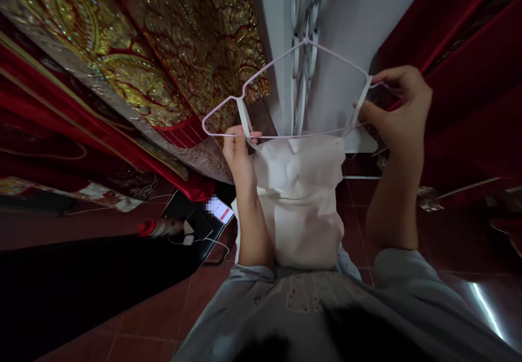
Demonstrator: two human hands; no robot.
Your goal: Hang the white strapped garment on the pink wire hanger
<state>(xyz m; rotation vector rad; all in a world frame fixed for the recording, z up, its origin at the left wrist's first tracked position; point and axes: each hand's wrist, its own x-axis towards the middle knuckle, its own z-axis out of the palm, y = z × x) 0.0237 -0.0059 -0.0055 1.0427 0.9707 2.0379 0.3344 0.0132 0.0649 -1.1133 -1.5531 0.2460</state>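
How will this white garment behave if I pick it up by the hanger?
The white garment will probably be floppy, since it falls in soft, loose folds. The straps might slide, being narrow loops around a thin bar. The hanger itself should be fairly light, given its slim, open frame.

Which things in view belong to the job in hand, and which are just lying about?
In the job:
- thin pale-lilac clothes hanger
- white cloth garment with narrow straps
- left hand at one strap, right hand at the other

Just about:
- rectangular phone with lit white screen
- red-capped bottle
- hanging gold-and-red sequinned fabric
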